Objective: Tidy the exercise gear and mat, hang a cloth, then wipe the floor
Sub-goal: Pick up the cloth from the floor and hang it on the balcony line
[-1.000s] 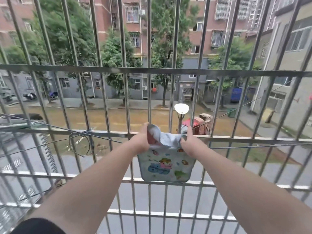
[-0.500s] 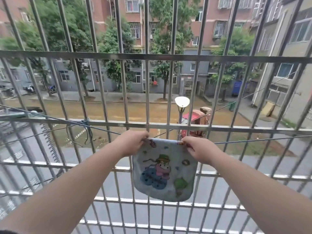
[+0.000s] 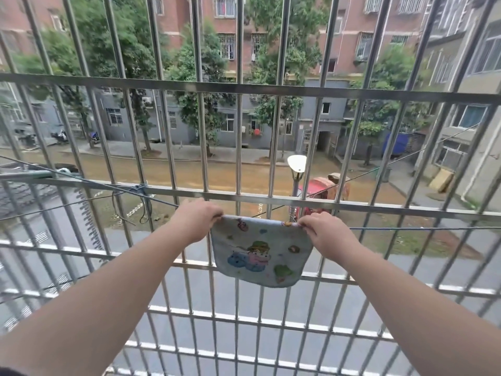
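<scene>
Upper-floor home balcony: steel window grille (image 3: 244, 198), clothesline (image 3: 406, 228), apartment blocks (image 3: 271, 50) opposite.

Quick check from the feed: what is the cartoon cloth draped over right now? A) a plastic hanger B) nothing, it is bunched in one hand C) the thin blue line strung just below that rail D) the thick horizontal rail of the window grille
C: the cloth folds over the thin blue line, below the rail, with the left hand and right hand pinching its top corners.

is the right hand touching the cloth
Touching. The head view shows the right hand pinching the top right corner of the cloth at the blue line, its fingers curled over the edge.
</scene>
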The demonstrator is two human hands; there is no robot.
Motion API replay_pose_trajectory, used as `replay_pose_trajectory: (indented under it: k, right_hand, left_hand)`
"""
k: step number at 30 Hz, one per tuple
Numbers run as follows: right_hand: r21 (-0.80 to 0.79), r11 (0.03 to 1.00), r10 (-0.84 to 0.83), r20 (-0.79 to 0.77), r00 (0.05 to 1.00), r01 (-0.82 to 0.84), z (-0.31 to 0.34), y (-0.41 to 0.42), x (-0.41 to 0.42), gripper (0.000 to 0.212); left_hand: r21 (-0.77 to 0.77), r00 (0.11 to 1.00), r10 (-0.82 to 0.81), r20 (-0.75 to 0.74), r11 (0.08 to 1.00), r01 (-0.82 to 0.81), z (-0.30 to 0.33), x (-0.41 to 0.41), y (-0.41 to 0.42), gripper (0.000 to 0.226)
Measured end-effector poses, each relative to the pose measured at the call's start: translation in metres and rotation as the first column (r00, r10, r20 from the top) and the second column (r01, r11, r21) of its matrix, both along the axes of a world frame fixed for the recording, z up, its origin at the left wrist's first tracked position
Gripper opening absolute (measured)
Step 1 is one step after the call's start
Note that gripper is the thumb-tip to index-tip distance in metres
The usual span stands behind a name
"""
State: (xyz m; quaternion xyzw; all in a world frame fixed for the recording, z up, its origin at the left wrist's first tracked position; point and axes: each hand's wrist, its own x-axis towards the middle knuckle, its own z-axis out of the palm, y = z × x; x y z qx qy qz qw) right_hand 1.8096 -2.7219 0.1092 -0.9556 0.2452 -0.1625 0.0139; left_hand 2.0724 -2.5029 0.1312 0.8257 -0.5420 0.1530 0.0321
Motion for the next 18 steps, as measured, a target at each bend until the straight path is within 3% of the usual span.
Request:
replay_pose_trajectory:
  k: [5, 11, 18]
  right_hand:
    - [-0.032, 0.995, -0.095, 0.113, 0.989, 0.099, -0.002, 0.010, -0.007, 0.035]
    - [-0.067, 0.977, -0.205, -0.032, 0.978, 0.203, 0.003, 0.020, -0.012, 0.024]
    - [-0.029, 0.964, -0.265, -0.001, 0.964, 0.265, 0.025, 0.056, -0.037, 0.050]
  left_hand:
    - [-0.042, 0.994, 0.110, 0.023, 0.993, -0.109, -0.003, -0.005, 0.005, 0.037]
    - [-0.040, 0.995, 0.102, -0.018, 0.994, -0.102, 0.002, -0.011, 0.016, 0.029]
    - [-0.119, 0.988, 0.018, -0.150, 0.992, -0.036, 0.016, -0.034, 0.049, 0.054]
